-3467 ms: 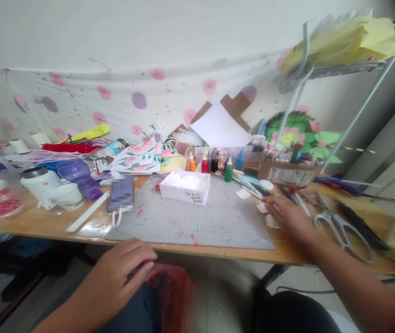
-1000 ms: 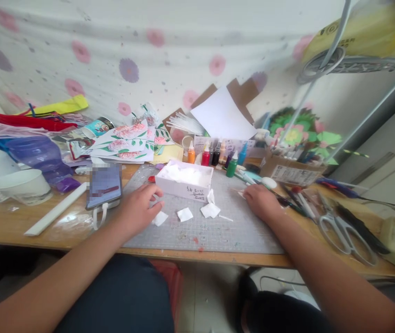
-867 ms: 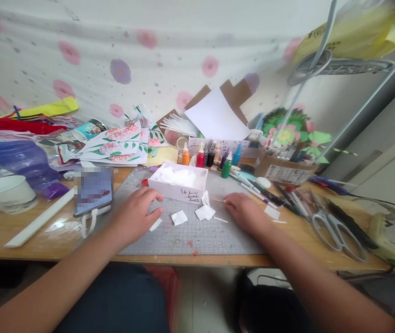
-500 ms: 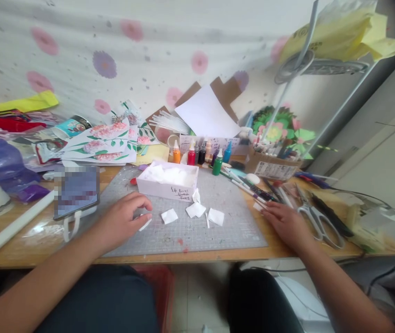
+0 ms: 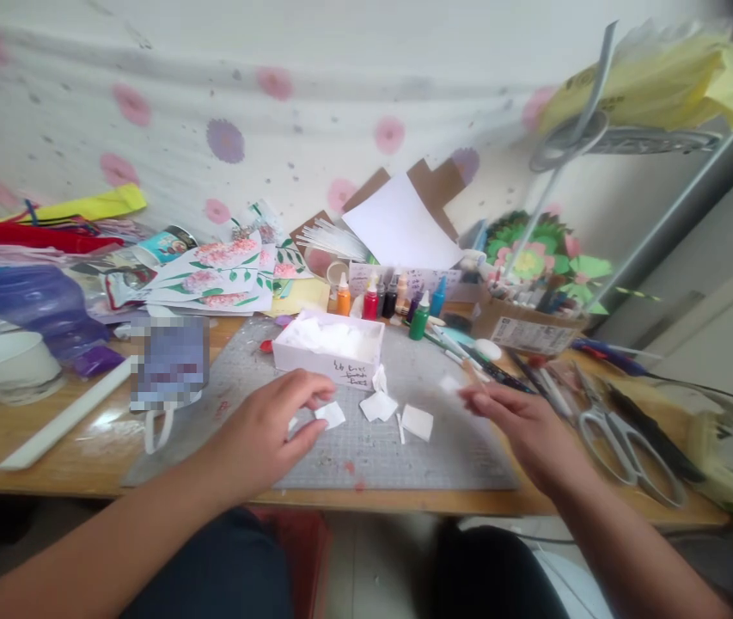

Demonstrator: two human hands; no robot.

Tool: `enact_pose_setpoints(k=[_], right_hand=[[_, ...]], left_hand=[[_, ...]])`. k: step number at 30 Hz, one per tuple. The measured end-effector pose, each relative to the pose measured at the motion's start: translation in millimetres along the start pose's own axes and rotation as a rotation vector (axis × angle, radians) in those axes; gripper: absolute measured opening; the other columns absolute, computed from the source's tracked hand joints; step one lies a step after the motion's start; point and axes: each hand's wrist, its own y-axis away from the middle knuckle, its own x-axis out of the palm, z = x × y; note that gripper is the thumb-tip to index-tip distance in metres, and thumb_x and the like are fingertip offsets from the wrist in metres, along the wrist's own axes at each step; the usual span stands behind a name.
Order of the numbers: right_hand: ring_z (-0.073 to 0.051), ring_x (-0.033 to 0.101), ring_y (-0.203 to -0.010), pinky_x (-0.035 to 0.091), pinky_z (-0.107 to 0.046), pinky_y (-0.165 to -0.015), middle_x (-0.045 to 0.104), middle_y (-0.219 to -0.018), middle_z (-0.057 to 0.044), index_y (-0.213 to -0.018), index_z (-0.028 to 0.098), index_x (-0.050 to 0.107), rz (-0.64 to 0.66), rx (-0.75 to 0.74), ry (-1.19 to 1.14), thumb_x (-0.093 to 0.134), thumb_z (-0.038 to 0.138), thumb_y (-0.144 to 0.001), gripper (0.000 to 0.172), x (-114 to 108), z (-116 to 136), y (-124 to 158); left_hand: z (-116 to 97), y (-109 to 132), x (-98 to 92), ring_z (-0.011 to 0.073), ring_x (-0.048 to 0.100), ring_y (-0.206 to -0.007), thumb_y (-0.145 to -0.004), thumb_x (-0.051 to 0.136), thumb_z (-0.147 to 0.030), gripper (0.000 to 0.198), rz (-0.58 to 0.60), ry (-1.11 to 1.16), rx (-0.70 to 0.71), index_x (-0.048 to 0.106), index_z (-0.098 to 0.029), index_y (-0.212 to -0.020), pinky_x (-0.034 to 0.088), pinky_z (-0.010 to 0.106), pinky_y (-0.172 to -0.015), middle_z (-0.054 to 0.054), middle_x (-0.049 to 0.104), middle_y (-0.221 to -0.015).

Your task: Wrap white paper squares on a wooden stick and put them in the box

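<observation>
My left hand (image 5: 269,425) hovers over the left part of the grey cutting mat (image 5: 224,456), thumb and fingers apart, holding nothing. Just beyond its thumb lies a small white square piece (image 5: 331,415). More white pieces (image 5: 379,406) and another square (image 5: 418,422) with a thin white strip (image 5: 400,428) lie to the right. My right hand (image 5: 511,417) is closed in a pinch above the mat's right side. A small white piece (image 5: 449,384), smeared by motion, shows at its fingertips. Behind them stands an open white box (image 5: 327,361) with fluffy white material inside.
Paint bottles (image 5: 418,318) stand behind the box. Pens and brushes (image 5: 462,348) lie at the right, then large scissors (image 5: 624,447) and a black-handled tool. A phone (image 5: 176,365) and a white tube (image 5: 70,413) are at left. Painted flower papers (image 5: 211,275) lie behind.
The view has turned a little to the left. My left hand has moved right, close to a white square. My right hand has lifted from beside the brushes with a small white piece.
</observation>
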Motion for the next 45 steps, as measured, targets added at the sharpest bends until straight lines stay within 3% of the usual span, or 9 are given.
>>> enact_pose_setpoints(k=[6,10,13,19,24,28,33,38,45], right_hand=[[-0.014,0.062,-0.064,0.049,-0.028,-0.066,0.072,-0.068,-0.002,-0.069,0.019,0.076,0.568,0.066,-0.792,0.072,0.044,-0.073,0.025,67.8,103.4,-43.0],[-0.013,0.060,-0.061,0.047,-0.027,-0.065,0.069,-0.064,-0.001,-0.075,0.020,0.075,0.692,0.107,-0.914,0.071,0.046,-0.074,0.027,107.4,121.2,-57.9],[-0.012,0.060,-0.061,0.046,-0.025,-0.064,0.069,-0.063,-0.002,-0.073,0.017,0.075,0.741,0.202,-1.039,0.073,0.044,-0.073,0.026,120.0,115.5,-62.0],[-0.011,0.059,-0.060,0.046,-0.023,-0.062,0.069,-0.066,-0.003,-0.077,0.016,0.075,0.684,0.384,-1.163,0.074,0.040,-0.073,0.024,126.4,97.0,-57.8],[-0.013,0.060,-0.068,0.048,-0.026,-0.066,0.069,-0.073,-0.003,-0.081,0.020,0.076,0.580,0.313,-1.187,0.069,0.042,-0.077,0.023,134.2,91.8,-50.6],[-0.012,0.054,-0.069,0.046,-0.026,-0.067,0.066,-0.081,-0.001,-0.081,0.024,0.076,0.344,0.205,-1.143,0.069,0.045,-0.077,0.022,135.2,89.4,-45.5],[-0.014,0.056,-0.068,0.046,-0.027,-0.062,0.066,-0.077,-0.001,-0.088,0.031,0.075,0.295,-0.020,-1.007,0.065,0.036,-0.084,0.012,132.0,84.2,-37.3],[-0.016,0.066,-0.070,0.055,-0.030,-0.064,0.072,-0.080,-0.001,-0.093,0.029,0.071,0.157,-0.327,-0.768,0.066,0.016,-0.083,0.018,124.8,91.5,-32.6],[-0.013,0.067,-0.096,0.055,-0.025,-0.083,0.070,-0.101,-0.003,-0.100,0.022,0.065,0.190,-0.645,-0.630,0.063,0.003,-0.081,0.027,113.9,99.3,-29.1]], left_hand=[[-9.4,-3.1,-0.6,0.0197,0.061,-0.101,-0.081,0.058,-0.020,0.046,-0.063,0.256,-0.089,0.045,-0.022,-0.125,0.052,0.033,-0.083,0.008,0.060,-0.122],[0.8,-1.4,-5.7,0.0185,0.063,-0.095,-0.080,0.056,-0.016,0.020,-0.117,0.307,-0.211,0.058,-0.021,-0.100,0.051,0.029,-0.077,0.003,0.068,-0.103],[10.2,-0.8,-5.3,0.0161,0.064,-0.081,-0.077,0.062,-0.019,0.020,-0.126,0.348,-0.283,0.058,-0.021,-0.096,0.050,0.028,-0.070,0.001,0.068,-0.094],[20.2,-7.1,-2.1,0.0138,0.060,-0.071,-0.078,0.062,-0.026,0.012,-0.003,0.454,-0.298,0.059,-0.019,-0.088,0.046,0.026,-0.064,0.000,0.065,-0.081],[21.1,-9.5,-7.4,0.0089,0.046,-0.057,-0.081,0.056,-0.021,0.007,-0.040,0.470,-0.413,0.059,-0.018,-0.075,0.036,0.021,-0.052,-0.005,0.054,-0.064],[22.1,-6.9,-9.8,0.0097,0.054,-0.059,-0.080,0.059,-0.020,0.009,-0.045,0.759,-0.528,0.052,-0.018,-0.075,0.040,0.021,-0.054,-0.006,0.054,-0.062],[28.2,-0.3,-9.4,0.0095,0.058,-0.063,-0.079,0.064,-0.021,0.010,-0.058,0.971,-0.558,0.060,-0.018,-0.087,0.045,0.023,-0.060,-0.005,0.059,-0.071],[29.5,2.9,-9.9,0.0095,0.057,-0.061,-0.081,0.066,-0.026,0.013,0.024,1.167,-0.529,0.062,-0.014,-0.078,0.046,0.023,-0.061,-0.002,0.060,-0.067],[29.0,1.6,-7.0,0.0092,0.062,-0.062,-0.080,0.069,-0.027,0.018,0.151,1.449,-0.530,0.063,-0.011,-0.075,0.050,0.021,-0.061,0.000,0.065,-0.069]])
